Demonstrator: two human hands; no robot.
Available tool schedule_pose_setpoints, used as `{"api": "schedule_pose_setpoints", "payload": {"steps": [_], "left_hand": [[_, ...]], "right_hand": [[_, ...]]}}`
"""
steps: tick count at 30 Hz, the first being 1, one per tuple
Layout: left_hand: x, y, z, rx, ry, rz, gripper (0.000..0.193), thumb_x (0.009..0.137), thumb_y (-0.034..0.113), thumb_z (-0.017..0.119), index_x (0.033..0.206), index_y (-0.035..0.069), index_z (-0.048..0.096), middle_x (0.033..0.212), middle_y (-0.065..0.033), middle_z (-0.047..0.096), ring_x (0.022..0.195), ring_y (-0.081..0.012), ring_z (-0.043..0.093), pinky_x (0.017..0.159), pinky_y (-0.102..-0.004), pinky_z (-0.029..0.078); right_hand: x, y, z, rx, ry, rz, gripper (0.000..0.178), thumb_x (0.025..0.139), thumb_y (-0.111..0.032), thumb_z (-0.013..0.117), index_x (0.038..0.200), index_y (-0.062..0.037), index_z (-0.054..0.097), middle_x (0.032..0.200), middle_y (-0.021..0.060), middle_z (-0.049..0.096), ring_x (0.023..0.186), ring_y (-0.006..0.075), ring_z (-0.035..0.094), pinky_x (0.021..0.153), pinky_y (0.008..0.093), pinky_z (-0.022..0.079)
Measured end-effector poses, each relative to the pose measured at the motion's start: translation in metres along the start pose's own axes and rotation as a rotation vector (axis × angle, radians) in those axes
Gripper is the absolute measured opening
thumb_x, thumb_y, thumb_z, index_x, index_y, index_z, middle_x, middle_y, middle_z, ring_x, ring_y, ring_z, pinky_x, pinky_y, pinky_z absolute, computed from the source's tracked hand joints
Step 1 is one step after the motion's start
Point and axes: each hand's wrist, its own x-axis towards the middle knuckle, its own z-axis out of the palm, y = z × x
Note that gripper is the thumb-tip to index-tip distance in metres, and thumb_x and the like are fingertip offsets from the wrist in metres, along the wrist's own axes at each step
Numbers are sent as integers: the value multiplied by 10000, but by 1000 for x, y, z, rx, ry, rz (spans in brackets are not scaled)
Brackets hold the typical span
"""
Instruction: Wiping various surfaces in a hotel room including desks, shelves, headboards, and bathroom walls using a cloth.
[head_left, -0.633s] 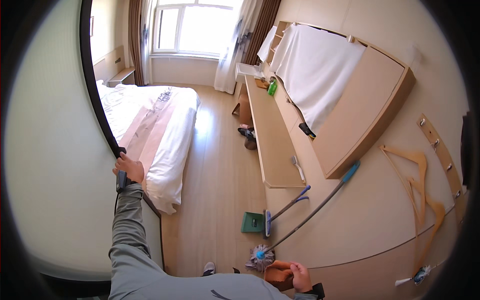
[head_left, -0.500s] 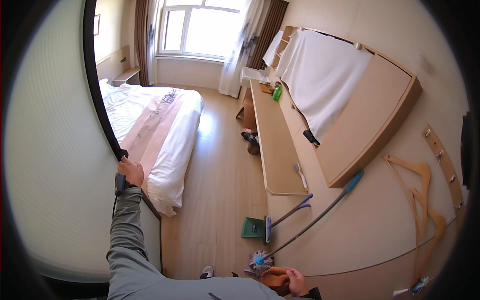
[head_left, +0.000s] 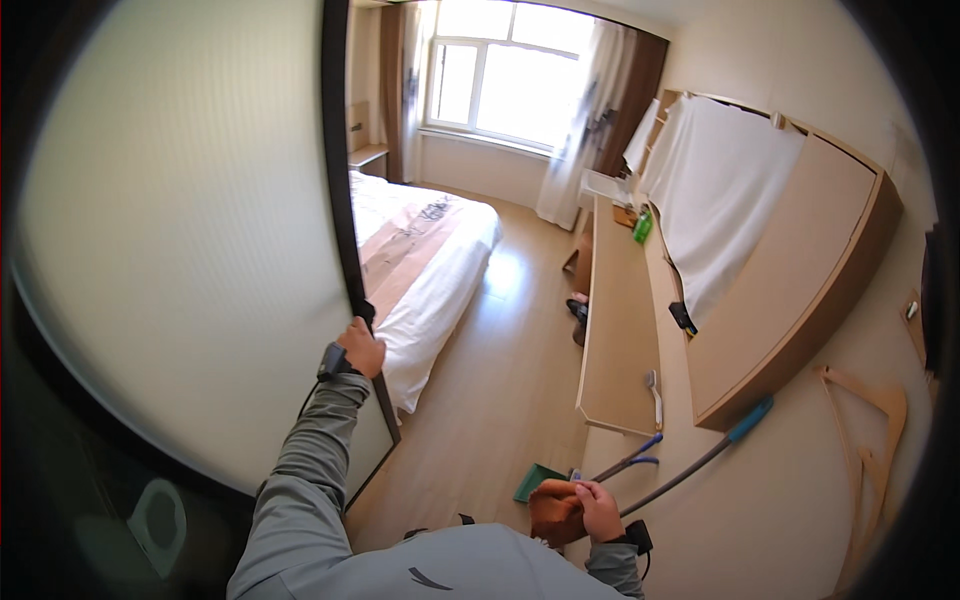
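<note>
Left hand [head_left: 362, 349] clasps the dark upright edge of the frosted sliding door [head_left: 340, 200], whose long axis rises straight above the grip; right hand [head_left: 598, 510], far lower, closes on an orange cloth [head_left: 553, 508].

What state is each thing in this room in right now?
Left hand: gripping the dark edge of the frosted door.
Right hand: closed on an orange cloth.
Door: part open, bed visible past it.
Bed: made.
Curtains: drawn back.
Broom: leaning on the wall.
Dustpan: on the floor.
</note>
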Motion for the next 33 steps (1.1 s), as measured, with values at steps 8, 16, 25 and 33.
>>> {"api": "schedule_pose_setpoints", "payload": {"steps": [8, 16, 25, 33], "left_hand": [[-146, 72, -49, -113, -40, 173, 376, 874, 307, 681, 1051, -13, 594, 958, -228, 682, 869, -417, 680, 764, -517, 546], [-280, 97, -108, -101, -135, 200, 219, 817, 246, 708, 830, 44, 624, 696, -155, 628, 676, -385, 649, 625, -509, 512], [-392, 87, -145, -66, -21, 185, 206, 745, 261, 770, 698, 110, 638, 658, -96, 613, 659, -333, 634, 583, -465, 499], [-461, 53, -172, -108, 47, 300, 249, 771, 242, 797, 633, 146, 613, 607, -20, 575, 596, -241, 582, 514, -393, 460]], "right_hand": [[98, -37, -11, -25, -378, -33, 379, 1020, -271, 601, 1178, 69, 657, 977, 109, 718, 880, 162, 668, 794, 298, 543], [107, -89, 61, -600, -604, -700, 596, 937, -300, 659, 1450, -47, 491, 1022, 215, 693, 889, 383, 689, 795, 411, 565], [77, -97, 122, -397, -1095, -1301, 558, 806, -212, 719, 1311, -57, 541, 1157, 110, 629, 914, 215, 698, 593, 341, 571], [11, -69, 142, -393, -1095, -1340, 350, 722, -82, 791, 1049, -127, 674, 1319, 138, 560, 910, 189, 703, 651, 328, 577]]}}
